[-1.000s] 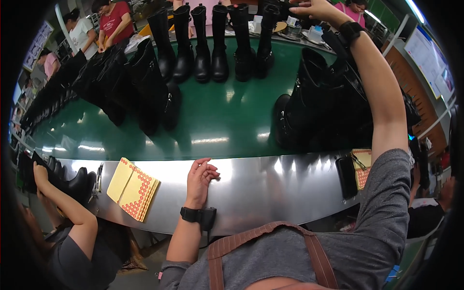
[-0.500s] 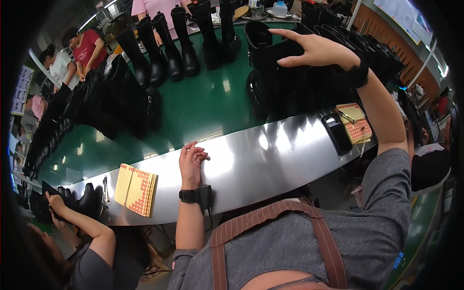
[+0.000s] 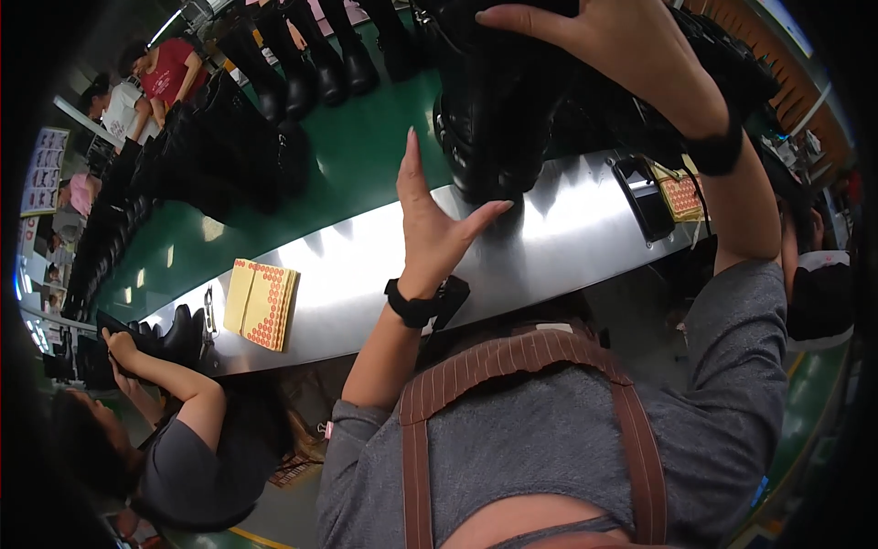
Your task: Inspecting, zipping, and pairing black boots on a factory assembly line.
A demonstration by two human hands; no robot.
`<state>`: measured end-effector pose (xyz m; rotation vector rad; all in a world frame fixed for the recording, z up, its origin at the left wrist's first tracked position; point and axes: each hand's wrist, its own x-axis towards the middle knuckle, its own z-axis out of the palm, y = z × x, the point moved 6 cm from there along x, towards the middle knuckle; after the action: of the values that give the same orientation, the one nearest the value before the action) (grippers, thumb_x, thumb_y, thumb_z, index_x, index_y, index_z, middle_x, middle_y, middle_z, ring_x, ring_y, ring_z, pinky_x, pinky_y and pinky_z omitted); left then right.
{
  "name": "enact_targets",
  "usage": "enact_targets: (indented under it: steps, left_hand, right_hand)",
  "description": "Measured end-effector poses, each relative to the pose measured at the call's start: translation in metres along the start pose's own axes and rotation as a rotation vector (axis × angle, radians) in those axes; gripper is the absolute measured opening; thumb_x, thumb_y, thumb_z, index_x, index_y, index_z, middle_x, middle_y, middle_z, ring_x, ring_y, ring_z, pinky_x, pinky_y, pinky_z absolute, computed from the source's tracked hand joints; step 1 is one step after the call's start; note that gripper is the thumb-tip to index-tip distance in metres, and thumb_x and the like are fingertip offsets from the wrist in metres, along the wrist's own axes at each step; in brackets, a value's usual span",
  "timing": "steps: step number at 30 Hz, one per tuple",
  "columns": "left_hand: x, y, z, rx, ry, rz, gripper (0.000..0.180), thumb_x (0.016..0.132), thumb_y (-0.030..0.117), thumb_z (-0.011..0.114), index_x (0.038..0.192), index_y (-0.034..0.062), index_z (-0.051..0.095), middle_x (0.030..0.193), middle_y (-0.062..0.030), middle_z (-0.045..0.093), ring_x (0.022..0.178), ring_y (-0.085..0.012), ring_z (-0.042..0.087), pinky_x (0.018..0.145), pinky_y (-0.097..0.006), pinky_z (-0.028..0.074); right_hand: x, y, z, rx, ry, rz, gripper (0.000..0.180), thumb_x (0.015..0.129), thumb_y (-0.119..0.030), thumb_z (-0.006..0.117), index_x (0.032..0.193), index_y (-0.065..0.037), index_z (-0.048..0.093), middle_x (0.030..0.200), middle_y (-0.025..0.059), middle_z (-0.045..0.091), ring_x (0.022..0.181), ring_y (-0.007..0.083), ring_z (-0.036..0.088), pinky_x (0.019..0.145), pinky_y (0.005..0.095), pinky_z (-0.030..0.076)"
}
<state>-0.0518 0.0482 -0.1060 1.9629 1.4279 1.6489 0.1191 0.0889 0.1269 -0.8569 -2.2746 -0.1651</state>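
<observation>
A pair of tall black boots (image 3: 498, 119) with buckled straps stands in front of me, feet over the steel edge strip. My right hand (image 3: 594, 46) is closed around the upper shafts, its thumb lying across them. Its other fingers are hidden behind the leather or beyond the top of the picture. Just left of the boots' feet, my left hand (image 3: 430, 220) is open and empty, thumb spread from the fingers. It is raised over the steel strip (image 3: 347, 265) and appears slightly apart from the boots.
More black boots stand on the green tabletop (image 3: 352, 151) at the back, left and right. A yellow pad with red round stickers (image 3: 263, 302) lies left; a similar pad (image 3: 679, 197) and a black phone (image 3: 643, 197) lie right. A co-worker (image 3: 197, 430) handles a boot at lower left.
My right hand has come down onto the boots, and they have shifted nearer, onto the steel strip. My left hand has risen, moved right towards them and spread its fingers. The view has tilted down.
</observation>
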Motion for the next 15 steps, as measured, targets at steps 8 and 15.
enact_targets:
  steps: [8,15]
  left_hand:
    - [-0.041,-0.028,-0.003,-0.274,0.094,-0.357,0.042,0.083,0.003,0.064,0.122,-0.0041,0.050,0.108,-0.0159,0.062,0.094,-0.0252,0.062,0.087,-0.034,0.048]
    - [-0.055,-0.056,-0.030,-0.404,0.141,-0.351,0.028,0.084,0.000,0.062,0.111,-0.0059,0.058,0.104,-0.0111,0.064,0.093,-0.0182,0.060,0.087,-0.030,0.046]
  right_hand:
    - [-0.058,-0.002,-0.001,-0.200,-0.060,-0.125,0.051,0.072,-0.012,0.076,0.117,-0.002,0.056,0.103,0.0190,0.064,0.097,0.0334,0.063,0.083,0.0386,0.051]
    - [-0.088,-0.007,-0.036,-0.369,0.217,-0.134,0.043,0.063,-0.006,0.081,0.103,-0.001,0.065,0.093,0.0140,0.065,0.086,0.0298,0.063,0.077,0.0357,0.051]
